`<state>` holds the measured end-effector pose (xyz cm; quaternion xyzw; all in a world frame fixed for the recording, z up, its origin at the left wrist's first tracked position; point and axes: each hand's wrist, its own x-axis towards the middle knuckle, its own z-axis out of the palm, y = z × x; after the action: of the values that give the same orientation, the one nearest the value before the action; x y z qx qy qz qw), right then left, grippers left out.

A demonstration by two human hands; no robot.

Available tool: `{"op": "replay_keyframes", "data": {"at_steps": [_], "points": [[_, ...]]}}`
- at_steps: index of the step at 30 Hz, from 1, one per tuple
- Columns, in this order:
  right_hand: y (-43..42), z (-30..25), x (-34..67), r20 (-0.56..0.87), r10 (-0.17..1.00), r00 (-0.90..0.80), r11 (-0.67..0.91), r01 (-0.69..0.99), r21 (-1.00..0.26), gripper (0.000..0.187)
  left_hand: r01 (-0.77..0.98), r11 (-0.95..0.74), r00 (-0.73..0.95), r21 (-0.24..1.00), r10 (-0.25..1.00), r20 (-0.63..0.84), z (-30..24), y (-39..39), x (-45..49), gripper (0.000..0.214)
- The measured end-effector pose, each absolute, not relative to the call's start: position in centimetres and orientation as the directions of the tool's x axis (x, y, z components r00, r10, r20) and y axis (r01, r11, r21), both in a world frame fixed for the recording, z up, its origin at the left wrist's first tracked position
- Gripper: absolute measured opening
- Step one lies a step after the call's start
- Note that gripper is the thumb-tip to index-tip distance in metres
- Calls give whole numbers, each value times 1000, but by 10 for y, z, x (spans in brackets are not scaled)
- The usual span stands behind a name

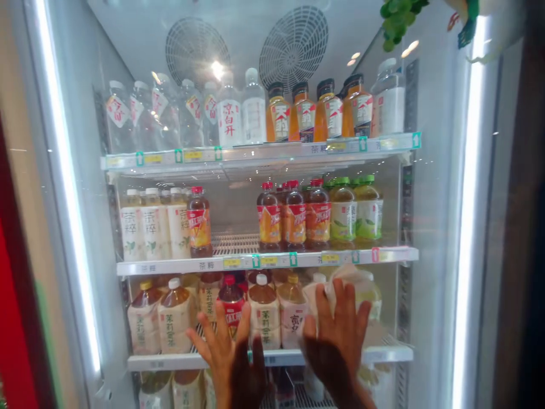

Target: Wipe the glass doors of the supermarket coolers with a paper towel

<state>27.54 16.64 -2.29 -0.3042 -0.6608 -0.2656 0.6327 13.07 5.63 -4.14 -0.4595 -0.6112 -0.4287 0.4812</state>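
Note:
My left hand (227, 358) is raised at the lower middle with its fingers spread, flat toward the glass door of a drinks fridge. It holds nothing. To the right, my right hand (338, 329) presses a pale cloth (355, 278) against the glass, its fingers stretched over it. Part of the cloth lies hidden under the palm. Behind my hands, through the glass, stand tea bottles: a red-labelled bottle (231, 301) near my left fingertips and a yellow-capped bottle (293, 318) between the hands.
Clear water bottles (119, 113) and orange drink bottles (327, 111) fill the top shelf (264, 150). On the middle shelf (170, 266) are white-labelled, red-capped and green-capped bottles (344, 210). Bright light strips (464, 227) run down both sides. Plastic-looking grapes (395, 23) hang at the upper right.

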Motion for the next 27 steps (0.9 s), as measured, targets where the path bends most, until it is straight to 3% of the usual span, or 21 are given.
{"op": "replay_keyframes", "data": {"at_steps": [3, 9, 12, 16, 22, 27], "points": [[147, 7, 236, 997, 81, 4, 687, 725, -58, 77, 974, 221, -92, 59, 140, 986, -38, 33, 87, 86], [85, -38, 142, 996, 29, -82, 733, 680, 34, 79, 943, 323, -134, 76, 162, 978, -42, -18, 17, 96], [66, -16, 104, 997, 57, -57, 732, 682, -3, 77, 949, 307, -126, 66, 182, 975, -33, -41, -7, 99], [47, 20, 68, 995, 89, -43, 739, 672, -37, 56, 959, 274, -131, 74, 193, 973, -29, -65, -31, 98], [15, -23, 29, 993, 23, -112, 792, 608, 50, 32, 958, 274, -139, 85, 184, 973, -41, -82, -64, 95], [22, 37, 33, 991, 15, -130, 782, 620, 69, 42, 980, 188, -97, 70, 136, 986, -27, -76, -68, 86]]}}
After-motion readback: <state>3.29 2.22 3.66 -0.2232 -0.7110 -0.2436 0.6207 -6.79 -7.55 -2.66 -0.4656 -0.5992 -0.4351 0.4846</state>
